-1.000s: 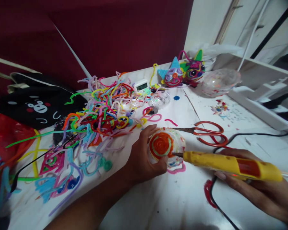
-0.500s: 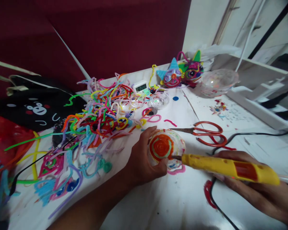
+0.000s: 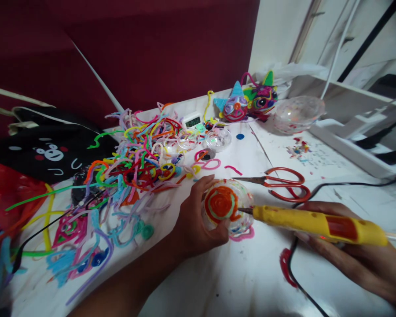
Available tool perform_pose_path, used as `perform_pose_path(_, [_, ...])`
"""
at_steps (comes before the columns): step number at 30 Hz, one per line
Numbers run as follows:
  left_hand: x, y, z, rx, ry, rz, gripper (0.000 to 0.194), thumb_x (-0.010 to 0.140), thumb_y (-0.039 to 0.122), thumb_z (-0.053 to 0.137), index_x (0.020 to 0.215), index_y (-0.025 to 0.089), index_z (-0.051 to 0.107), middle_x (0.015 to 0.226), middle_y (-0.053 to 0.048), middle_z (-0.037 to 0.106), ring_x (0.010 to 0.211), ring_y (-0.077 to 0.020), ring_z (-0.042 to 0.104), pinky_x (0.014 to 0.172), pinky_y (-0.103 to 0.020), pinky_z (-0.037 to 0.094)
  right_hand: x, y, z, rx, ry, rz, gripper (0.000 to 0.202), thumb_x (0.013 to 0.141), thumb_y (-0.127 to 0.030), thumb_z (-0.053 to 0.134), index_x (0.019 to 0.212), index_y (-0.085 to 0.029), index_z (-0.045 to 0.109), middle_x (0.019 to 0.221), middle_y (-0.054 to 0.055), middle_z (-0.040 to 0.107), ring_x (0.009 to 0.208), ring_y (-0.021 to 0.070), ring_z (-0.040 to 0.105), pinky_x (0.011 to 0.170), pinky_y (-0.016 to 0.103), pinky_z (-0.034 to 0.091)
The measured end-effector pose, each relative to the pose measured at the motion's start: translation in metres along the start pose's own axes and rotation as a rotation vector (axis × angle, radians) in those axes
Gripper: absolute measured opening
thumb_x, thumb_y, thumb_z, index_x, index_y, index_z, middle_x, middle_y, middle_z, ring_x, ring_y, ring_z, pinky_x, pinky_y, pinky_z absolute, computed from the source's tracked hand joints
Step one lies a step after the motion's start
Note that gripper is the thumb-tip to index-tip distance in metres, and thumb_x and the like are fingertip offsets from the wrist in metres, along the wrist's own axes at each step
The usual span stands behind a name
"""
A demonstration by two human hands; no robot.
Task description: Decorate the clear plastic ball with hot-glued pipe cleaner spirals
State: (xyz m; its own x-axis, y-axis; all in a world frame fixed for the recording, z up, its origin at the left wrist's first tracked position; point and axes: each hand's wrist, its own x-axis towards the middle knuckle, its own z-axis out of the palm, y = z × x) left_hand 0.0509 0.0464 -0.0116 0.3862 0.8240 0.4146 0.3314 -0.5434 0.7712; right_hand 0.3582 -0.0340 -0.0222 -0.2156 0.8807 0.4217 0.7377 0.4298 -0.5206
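Observation:
My left hand [image 3: 199, 224] grips a clear round plastic shell [image 3: 246, 193] from its left side, thumb along the lower edge. On the shell sits an orange spiral [image 3: 221, 201] with a pale green ring in it; an orange tail sticks out at its lower right. A yellow hot glue gun [image 3: 293, 220] is held in my right hand [image 3: 346, 259], its dark tip at the shell's right part, beside the spiral. Just behind, orange-handled scissors [image 3: 284, 182] lie with their blades pointing at the shell. A pink strip [image 3: 242, 235] shows under the shell.
Many coloured pipe cleaners [image 3: 145, 154] are heaped at left, near a small digital clock [image 3: 192, 121]. Two decorated figures [image 3: 236, 105] stand at the back beside a clear bowl [image 3: 297, 113]. A white tray [image 3: 359, 145] is at right. A black cable [image 3: 343, 184] runs across the right side.
The glue gun's tip has moved slightly up and right, off the spiral's lower edge. The orange tail now shows more clearly. My left hand keeps its grip on the shell.

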Motion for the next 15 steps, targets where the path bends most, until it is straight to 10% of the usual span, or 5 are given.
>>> perform_pose_path(15, [-0.0030,-0.0005,0.0002,0.006,0.003,0.012,0.086,0.066,0.021,0.070,0.144,0.022,0.033,0.138,-0.012,0.054,0.130,-0.0292,0.053,0.108,-0.042,0.049,0.0072,-0.0052,-0.0002,0.024,-0.052,-0.081,0.030,0.085,-0.026,0.059,0.114,-0.035,0.057,0.112,0.003,0.059,0.087,0.0205,0.070,0.074,0.025,0.063])
